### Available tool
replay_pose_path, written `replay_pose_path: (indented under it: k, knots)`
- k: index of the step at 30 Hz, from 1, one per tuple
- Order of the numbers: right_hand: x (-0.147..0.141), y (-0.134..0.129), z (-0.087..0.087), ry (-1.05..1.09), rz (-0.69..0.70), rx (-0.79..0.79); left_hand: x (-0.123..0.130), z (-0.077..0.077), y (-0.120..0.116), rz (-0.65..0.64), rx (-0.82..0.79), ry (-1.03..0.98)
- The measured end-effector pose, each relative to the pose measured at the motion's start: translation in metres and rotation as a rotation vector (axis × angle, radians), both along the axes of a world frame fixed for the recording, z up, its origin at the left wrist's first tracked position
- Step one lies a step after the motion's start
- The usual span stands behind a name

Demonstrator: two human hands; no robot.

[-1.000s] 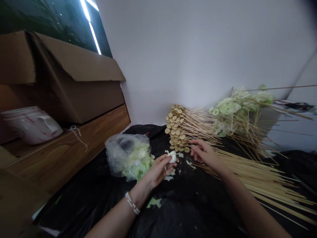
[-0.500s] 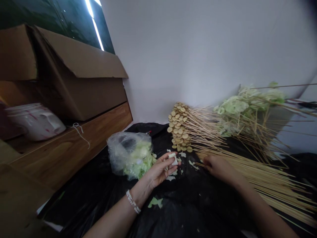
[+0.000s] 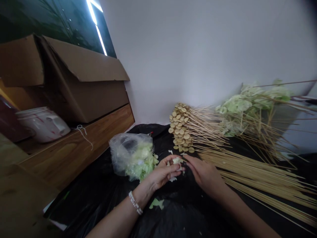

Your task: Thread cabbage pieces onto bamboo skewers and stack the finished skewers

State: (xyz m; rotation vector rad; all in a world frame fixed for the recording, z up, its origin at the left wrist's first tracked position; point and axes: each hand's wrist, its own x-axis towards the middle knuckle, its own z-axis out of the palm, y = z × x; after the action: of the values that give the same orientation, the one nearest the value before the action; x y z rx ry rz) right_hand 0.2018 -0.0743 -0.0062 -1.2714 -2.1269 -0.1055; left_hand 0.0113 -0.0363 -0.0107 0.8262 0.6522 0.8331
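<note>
"How do the hands sit on your feed?"

"I have the left hand (image 3: 160, 174) extended from the lower left, palm turned inward and fingers curled, with a beaded bracelet (image 3: 135, 203) at the wrist. The right hand (image 3: 206, 172) reaches across from the lower right, back of the hand towards me, its fingertips close against the left ones."

"And the grip on each?"

"On the left, thumb and fingers are pinching a leaf piece (image 3: 177, 160). On the right, the fingertips are small and crowded from my angle, so I can't tell whether that grip is spread or pressed together on something."

"What does the leaf look like?"

"Whitish to pale green, crumpled small, ragged along the edges. I see it between the two hands, over a black plastic sheet (image 3: 188, 208)."

"Anything close by?"

"Left of it, near the left hand, I get a clear plastic bag (image 3: 118, 153) with pale green leaves inside. A green scrap (image 3: 157, 203) lies on the sheet near the bracelet. Beyond the hands is a pile of sticks tipped with round tan slices (image 3: 182, 127); loose sticks (image 3: 250, 173) lie beside the right forearm, and leaf-loaded skewers (image 3: 237, 105) rest farther back."
</note>
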Motion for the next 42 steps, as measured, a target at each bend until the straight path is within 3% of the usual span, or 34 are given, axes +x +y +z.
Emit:
replay_pose_path:
  k: [6, 16, 22, 29, 42]
  knots:
    - [-0.01, -0.007, 0.0, 0.066, 0.09, -0.126, 0.002, -0.005, -0.002, -0.022, 0.01, -0.03]
    - [-0.01, -0.004, -0.007, 0.202, 0.084, -0.118, 0.005, -0.001, -0.004, -0.037, 0.025, 0.003]
    - [-0.01, -0.004, -0.006, 0.175, 0.124, -0.086, 0.003, 0.002, -0.003, 0.001, -0.001, 0.034]
    - [-0.009, -0.006, -0.001, 0.179, 0.03, -0.129, 0.005, 0.005, -0.005, -0.02, 0.007, 0.023]
    - [-0.013, -0.012, 0.005, 0.142, 0.143, -0.193, 0.006, 0.004, -0.009, -0.07, 0.083, 0.092]
